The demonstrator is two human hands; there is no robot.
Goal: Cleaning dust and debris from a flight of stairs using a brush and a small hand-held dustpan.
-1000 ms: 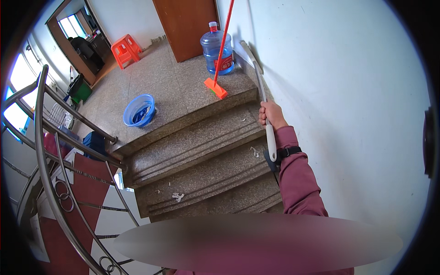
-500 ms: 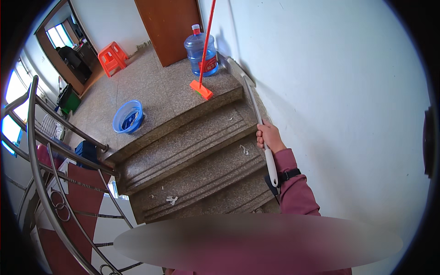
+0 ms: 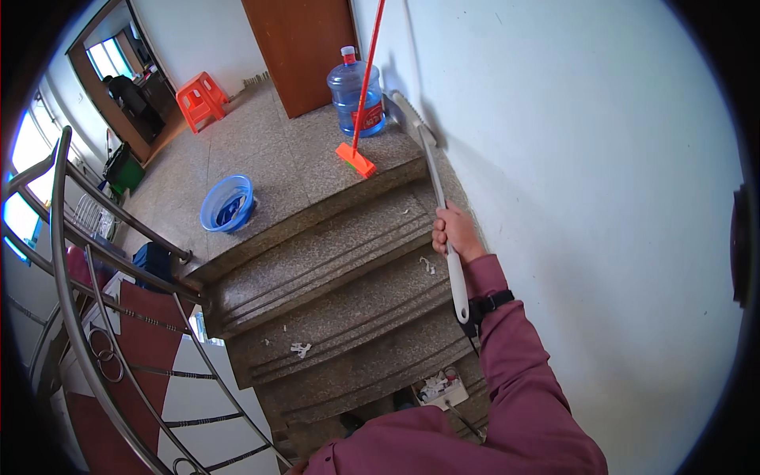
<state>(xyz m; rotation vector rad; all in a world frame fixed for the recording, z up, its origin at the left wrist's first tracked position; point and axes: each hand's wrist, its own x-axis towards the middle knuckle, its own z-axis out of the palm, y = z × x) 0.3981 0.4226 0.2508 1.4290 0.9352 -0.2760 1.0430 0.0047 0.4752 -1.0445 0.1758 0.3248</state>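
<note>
delta: brush head has been shifted slightly back up the wall base toward the bottle, compared with half a second ago; grip unchanged. a shallow white box-like pan (image 3: pixel 449 402) holding pale scraps is now seen clearly at the lower edge; its spot was blurred before. read: the wall-side edge seems to be what is being worked; white scraps (image 3: pixel 301 349) on the steps are left unmoved.

right hand (image 3: pixel 457 231): fingers clamped round the long-handled brush with grey metal shaft and off-white grip (image 3: pixel 438 186). brush head is laid at the wall foot by the top step; bristle contact can't be confirmed. left hand not seen, state can't be told.

materials: speckled stone steps (image 3: pixel 348 265), grooved near the edges; smooth matte white wall (image 3: pixel 570 158); clear blue ribbed plastic bottle (image 3: pixel 356 91), rounded; orange plastic broom with red pole (image 3: pixel 354 160), propped beside it; translucent blue round basin (image 3: pixel 207 210) on the landing; curved tubular steel railing (image 3: pixel 59 202), glossy.
</note>
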